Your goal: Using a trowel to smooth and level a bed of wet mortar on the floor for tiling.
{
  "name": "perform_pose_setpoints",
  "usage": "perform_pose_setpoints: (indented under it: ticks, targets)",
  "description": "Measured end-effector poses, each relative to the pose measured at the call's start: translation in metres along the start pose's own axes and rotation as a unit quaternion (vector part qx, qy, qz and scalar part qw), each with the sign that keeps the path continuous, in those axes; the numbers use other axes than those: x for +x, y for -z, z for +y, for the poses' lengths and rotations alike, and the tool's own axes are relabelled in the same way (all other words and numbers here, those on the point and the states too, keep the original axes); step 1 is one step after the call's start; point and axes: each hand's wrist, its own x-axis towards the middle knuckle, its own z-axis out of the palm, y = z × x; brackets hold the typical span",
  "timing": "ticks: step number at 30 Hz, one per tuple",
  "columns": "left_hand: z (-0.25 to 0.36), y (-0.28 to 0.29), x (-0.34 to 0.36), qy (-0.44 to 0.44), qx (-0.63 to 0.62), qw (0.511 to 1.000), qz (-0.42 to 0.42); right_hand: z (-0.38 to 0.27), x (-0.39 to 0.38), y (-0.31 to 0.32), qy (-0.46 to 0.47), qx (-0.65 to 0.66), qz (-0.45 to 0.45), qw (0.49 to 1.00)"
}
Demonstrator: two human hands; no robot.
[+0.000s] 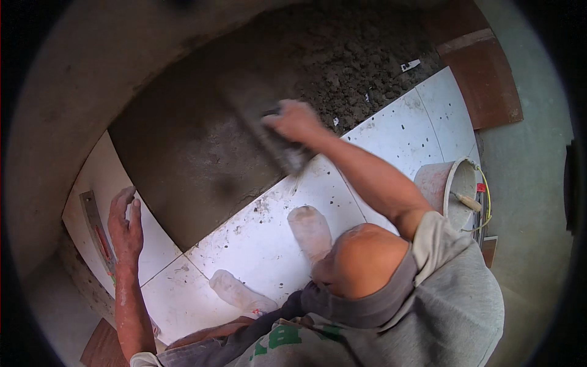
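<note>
My right hand [295,123] is closed round the handle of a long flat float [251,117]. The float lies over the dark wet mortar bed [177,153] and is smeared by motion; its lower end reaches the edge of the white tiles [244,232]. On the left, my left hand [126,225] is held with its fingers stretched out and nothing in it. It is over or near a white tile [104,168]; I cannot tell whether it touches. Beside that hand lies a long narrow metal tool with a red part [96,225].
At the right a whitish bucket [431,183] with a yellow handle holds a wooden-handled tool [468,202]. Loose, crumbly mortar [361,55] fills the far side, with a small white piece [410,65] on it. Brown tiles [483,79] lie at far right. My feet rest on the speckled white tiles.
</note>
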Motion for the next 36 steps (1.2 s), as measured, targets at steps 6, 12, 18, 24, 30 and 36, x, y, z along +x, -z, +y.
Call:
perform_pose_setpoints:
  ticks: [6,12,18,24,30,36]
  targets:
    - [-0.007,-0.001,-0.013,0.015,0.012,1.000,-0.010,0.122,-0.074,0.077,-0.184,-0.020,0.042,0.982]
    - [0.008,-0.007,0.003,0.014,0.027,0.999,-0.029,0.168,-0.038,0.044,-0.192,-0.046,0.040,0.979]
    - [0.020,-0.008,0.009,-0.001,0.047,0.999,-0.028,0.154,-0.017,0.039,-0.225,0.003,0.094,0.970]
    - [0.005,-0.004,-0.004,-0.001,0.051,0.998,-0.036,0.146,-0.071,0.071,-0.243,0.131,0.077,0.958]
    - [0.006,-0.006,-0.007,-0.005,0.049,0.998,-0.023,0.175,-0.128,0.061,-0.120,-0.038,0.104,0.987]
    - [0.016,0.002,-0.014,-0.008,0.051,0.999,-0.017,0.161,-0.151,0.049,-0.118,-0.250,0.106,0.955]
